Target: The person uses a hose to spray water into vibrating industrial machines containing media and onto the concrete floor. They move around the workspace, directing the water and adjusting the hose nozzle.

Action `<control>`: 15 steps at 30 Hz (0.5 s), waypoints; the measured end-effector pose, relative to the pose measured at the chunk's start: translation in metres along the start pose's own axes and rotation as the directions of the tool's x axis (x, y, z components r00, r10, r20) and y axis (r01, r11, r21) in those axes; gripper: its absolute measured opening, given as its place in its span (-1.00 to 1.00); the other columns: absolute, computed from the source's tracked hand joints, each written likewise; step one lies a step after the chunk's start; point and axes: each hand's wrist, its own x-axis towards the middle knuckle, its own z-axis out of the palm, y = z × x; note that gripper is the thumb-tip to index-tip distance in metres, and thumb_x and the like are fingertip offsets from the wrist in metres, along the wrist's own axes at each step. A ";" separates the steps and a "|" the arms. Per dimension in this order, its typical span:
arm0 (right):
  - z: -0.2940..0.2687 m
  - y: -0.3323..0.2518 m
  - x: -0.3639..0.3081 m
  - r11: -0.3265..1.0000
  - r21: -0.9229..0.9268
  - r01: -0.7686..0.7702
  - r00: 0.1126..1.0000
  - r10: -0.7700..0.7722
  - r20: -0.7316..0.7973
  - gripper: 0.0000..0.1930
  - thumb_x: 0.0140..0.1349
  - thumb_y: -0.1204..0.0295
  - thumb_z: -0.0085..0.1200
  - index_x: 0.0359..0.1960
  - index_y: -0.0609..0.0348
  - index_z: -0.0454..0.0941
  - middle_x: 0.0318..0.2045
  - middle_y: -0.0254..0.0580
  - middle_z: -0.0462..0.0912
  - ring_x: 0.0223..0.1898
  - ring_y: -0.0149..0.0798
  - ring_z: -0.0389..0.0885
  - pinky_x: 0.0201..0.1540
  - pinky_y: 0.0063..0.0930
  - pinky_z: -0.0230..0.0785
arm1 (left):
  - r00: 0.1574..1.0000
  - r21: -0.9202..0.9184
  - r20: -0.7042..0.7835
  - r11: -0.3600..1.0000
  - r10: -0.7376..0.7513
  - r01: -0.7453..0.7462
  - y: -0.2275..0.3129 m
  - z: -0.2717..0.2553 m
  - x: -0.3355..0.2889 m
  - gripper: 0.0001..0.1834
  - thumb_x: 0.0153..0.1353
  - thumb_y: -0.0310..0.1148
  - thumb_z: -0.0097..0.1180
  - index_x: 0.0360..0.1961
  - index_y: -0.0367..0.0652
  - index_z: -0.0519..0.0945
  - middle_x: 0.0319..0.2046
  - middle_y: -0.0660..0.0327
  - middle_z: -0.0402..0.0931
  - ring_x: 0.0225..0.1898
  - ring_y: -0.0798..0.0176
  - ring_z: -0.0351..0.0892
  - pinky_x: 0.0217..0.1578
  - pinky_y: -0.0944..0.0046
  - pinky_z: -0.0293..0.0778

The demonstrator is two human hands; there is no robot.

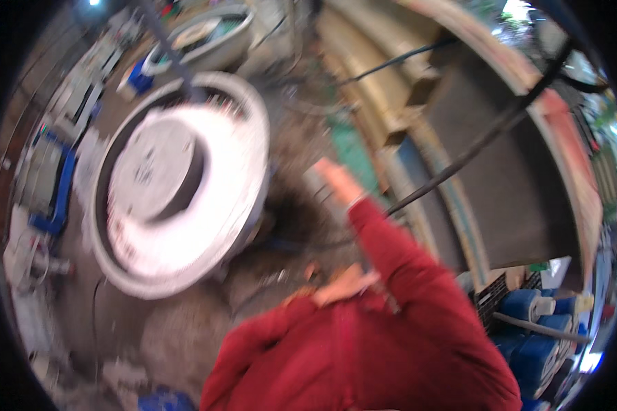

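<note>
Grey piece (314,182) is at the fingers of my right hand (341,183), just right of the bowl (257,127); too blurred to tell if I'm pinching it, or if those fingers are spread or pressed together; my right arm reaches forward, hand off the bowl's rim; my left hand (339,285) is drawn in by my red jacket (363,349), nearer me than the bowl; can't tell its finger state either, smeared; bowl carries pale fill (233,154) around a round grey hub (151,168); tub (223,51) beyond the bowl; blue crate (62,198) left of it; green panel (353,151), black hose (473,147) and blue drums (521,346) all right of it, drums farthest.
</note>
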 end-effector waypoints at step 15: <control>0.028 -0.040 0.121 0.903 0.066 -0.426 0.870 0.388 0.306 -0.71 0.06 0.16 0.03 -0.27 0.03 0.40 -0.43 -0.33 0.45 -0.50 -0.38 0.45 -0.51 -0.30 0.44 | 0.985 -0.495 -0.159 0.869 -0.067 -0.020 -0.007 -0.094 0.070 -0.77 0.04 -0.29 0.07 -0.60 -0.23 0.42 -0.76 0.30 0.36 -0.77 0.45 0.28 -0.74 0.41 0.20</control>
